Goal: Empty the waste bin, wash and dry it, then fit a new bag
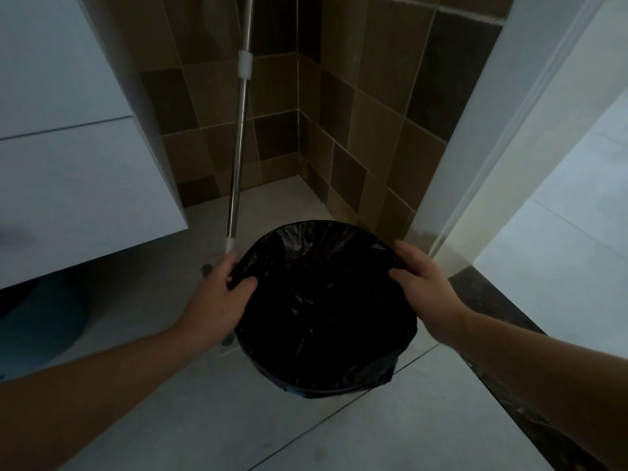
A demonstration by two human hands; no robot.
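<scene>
round waste bin on the pale floor tiles, lined with a black bag folded over the rim. bin directly between the two sets of fingers, mouth facing straight up, long axis upright.

left hand at the bin's left edge: thumb hooked over the rim onto the bag, remaining fingers curled down the outside, gripping rim and bag together. right hand at the right edge, mirrored: thumb inward on the bag, fingers wrapped over the outer side. both touching, neither nearer than the other, so a two-handed lift or a two-sided peel of the bag looks equally open.

too dark inside to tell whether any rubbish sits in the bag, so hard to judge whether this is the old liner coming out or a new one being seated.

just beyond the left fingers, a metal mop handle leaning into the tiled corner; white cabinet to the left of it.
</scene>
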